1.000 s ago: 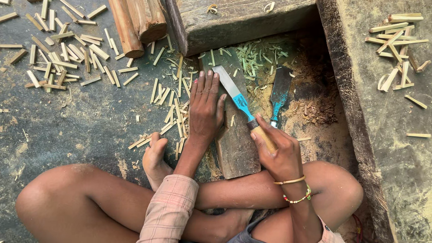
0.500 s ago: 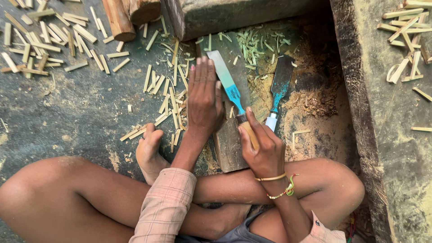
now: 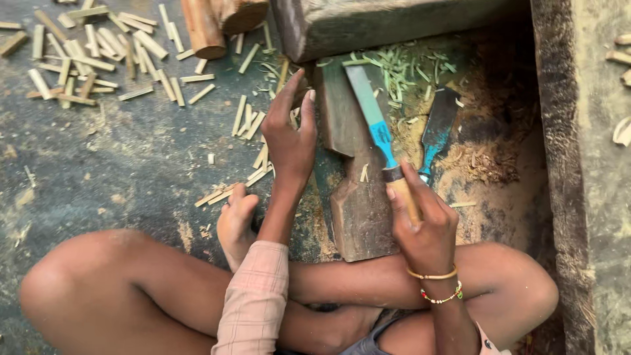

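Right hand [image 3: 424,227] has its grip wrapped tight around the pale wooden handle of a broad flat chisel with a blue-banded steel blade [image 3: 373,118]; the fingers curl fully round the handle, thumb on the near side, and the blade points away from the person, its flat lying over a dark, worn wooden block [image 3: 358,197] that rests on the ground just under and ahead of that grip. Left hand [image 3: 289,141] holds nothing: its grip is apart, fingers straight and slightly spread, palm down, fingertips reaching toward the far left edge of the block, among short split bamboo sticks [image 3: 253,121]. Whether the palm presses the ground cannot be told.

Just right of the right-hand grip lies a second chisel with a dark blade and blue handle [image 3: 435,131], on a patch of brown sawdust [image 3: 483,164]. Beyond the blade tip, thin green bamboo shavings [image 3: 401,66] are scattered against a heavy grey timber beam [image 3: 394,23]. Far left of both hands lies a larger scatter of cut bamboo pieces [image 3: 92,56] and a round reddish wooden log [image 3: 202,26]. A bare foot [image 3: 235,223] sits just behind the left wrist, and a rough grey plank [image 3: 582,164] runs along the far right.
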